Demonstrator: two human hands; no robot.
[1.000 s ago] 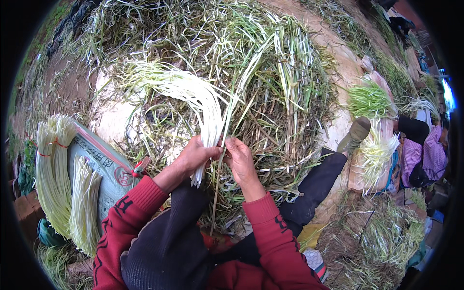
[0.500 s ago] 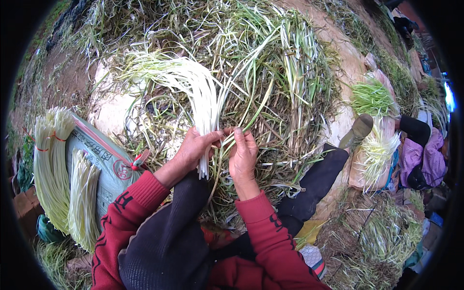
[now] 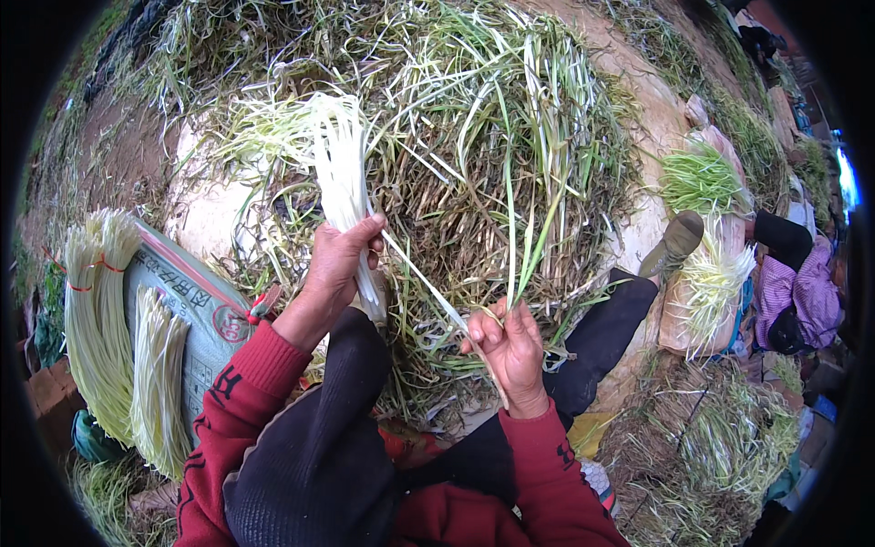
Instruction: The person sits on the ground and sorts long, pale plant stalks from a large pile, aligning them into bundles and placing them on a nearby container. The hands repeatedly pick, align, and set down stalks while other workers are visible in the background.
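Observation:
My left hand [image 3: 339, 264] is closed round a bunch of long white blanched chives [image 3: 339, 164], its pale yellow tips trailing to the far left. The cut ends poke out below the fist, above my knee. Lower and to the right, my right hand [image 3: 510, 351] has its fingers curled on chive leaves [image 3: 538, 251], which stand up green and yellowish from the fingers. One thin pale strand [image 3: 424, 278] stretches from beside my left thumb down to my right hand, and its end hangs below the fingers.
A wide heap of loose leaves and stalks [image 3: 456, 201] lies ahead. On my left, a tied chive bundle [image 3: 96, 328] and another bundle [image 3: 159, 383] rest on a pale green sack [image 3: 205, 314]. At right are more chives [image 3: 711, 283] beside another person's purple checked clothing [image 3: 811, 296].
My hands have drawn apart: the right went down and to the right, pulling a strand and leaves from the bunch. My left hand rose slightly leftward with the bunch, now straighter.

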